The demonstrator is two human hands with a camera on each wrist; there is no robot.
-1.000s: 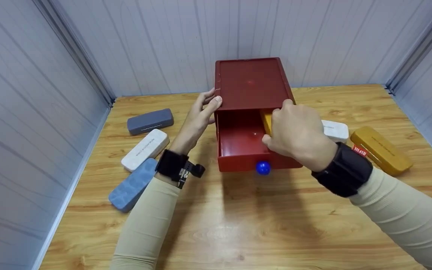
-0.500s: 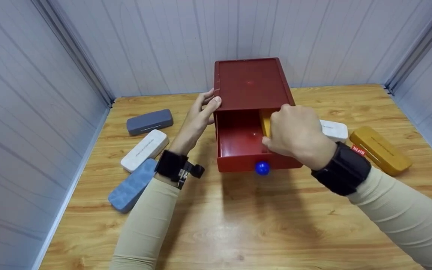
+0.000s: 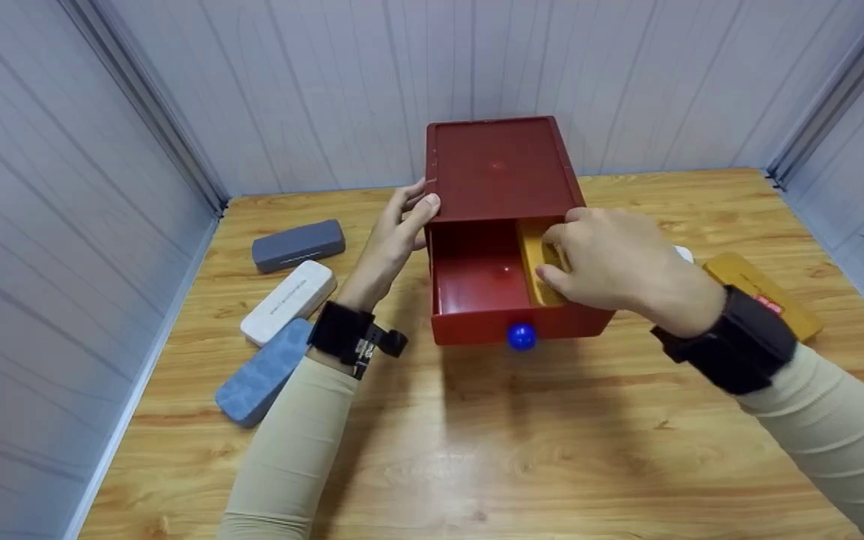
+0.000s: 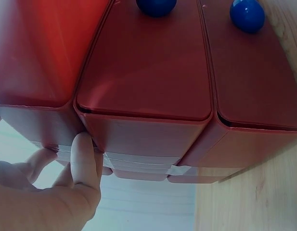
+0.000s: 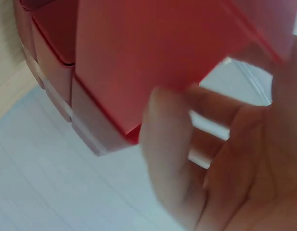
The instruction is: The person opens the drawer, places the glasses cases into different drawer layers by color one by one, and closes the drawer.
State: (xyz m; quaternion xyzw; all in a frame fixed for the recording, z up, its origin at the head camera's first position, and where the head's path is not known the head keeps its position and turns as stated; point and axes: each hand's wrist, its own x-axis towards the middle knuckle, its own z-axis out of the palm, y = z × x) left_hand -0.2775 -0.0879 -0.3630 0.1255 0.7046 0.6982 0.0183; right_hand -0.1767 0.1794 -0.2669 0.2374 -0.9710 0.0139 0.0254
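Observation:
A red drawer cabinet [image 3: 499, 165] stands at the back with its top drawer [image 3: 477, 328] pulled out by its blue knob side. Inside, along the drawer's right wall, lies a yellow glasses case [image 3: 535, 264]. My right hand [image 3: 619, 259] is over the drawer's right edge, thumb and fingers apart beside the case; the right wrist view shows this hand [image 5: 235, 144], blurred, against the red drawer's side with nothing in its palm. My left hand [image 3: 394, 240] rests on the cabinet's left side, thumb at the upper front edge; its fingers [image 4: 83, 159] press there.
To the left lie a grey case [image 3: 298, 245], a white case [image 3: 289, 301] and a light blue case [image 3: 267, 375]. On the right are another yellow case [image 3: 758, 289] and a mostly hidden white case [image 3: 684, 254]. Panelled walls [image 3: 327, 90] enclose the wooden table [image 3: 477, 465].
My right hand has loosened from its fist-like curl and shifted right, uncovering more of the yellow case in the drawer. The left hand stays on the cabinet.

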